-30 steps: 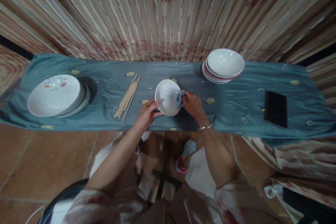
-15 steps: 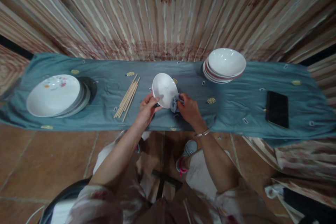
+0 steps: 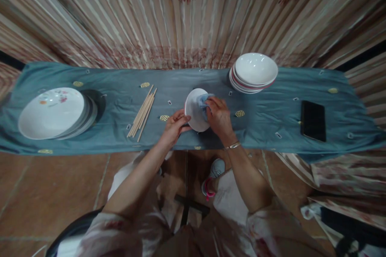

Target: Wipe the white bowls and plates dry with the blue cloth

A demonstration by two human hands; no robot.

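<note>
A white bowl (image 3: pixel 196 117) is tilted in front of me, its inside facing up and toward my right. My left hand (image 3: pixel 177 123) grips its left rim, thumb on the near side of the edge. In my right hand (image 3: pixel 218 115) is a bunched blue-grey cloth (image 3: pixel 204 99), pressed against the inside of the bowl near its far right rim. The fingers of my right hand are closed around the cloth and hide part of it. Whether the bowl's underside touches the table is hidden.
On the teal tablecloth (image 3: pixel 265 116), several chopsticks (image 3: pixel 141 114) lie left of the bowl. Stacked large bowls (image 3: pixel 52 116) stand at the far left, stacked white bowls (image 3: pixel 256 69) at the back right. A black phone-like slab (image 3: pixel 313 120) lies on the right. A striped curtain (image 3: pixel 169 16) hangs behind.
The cloth has moved from the bowl's near right rim to inside its far part. Both hands and the bowl have shifted slightly right, and the bowl is tilted more. The camera view has shifted a little.
</note>
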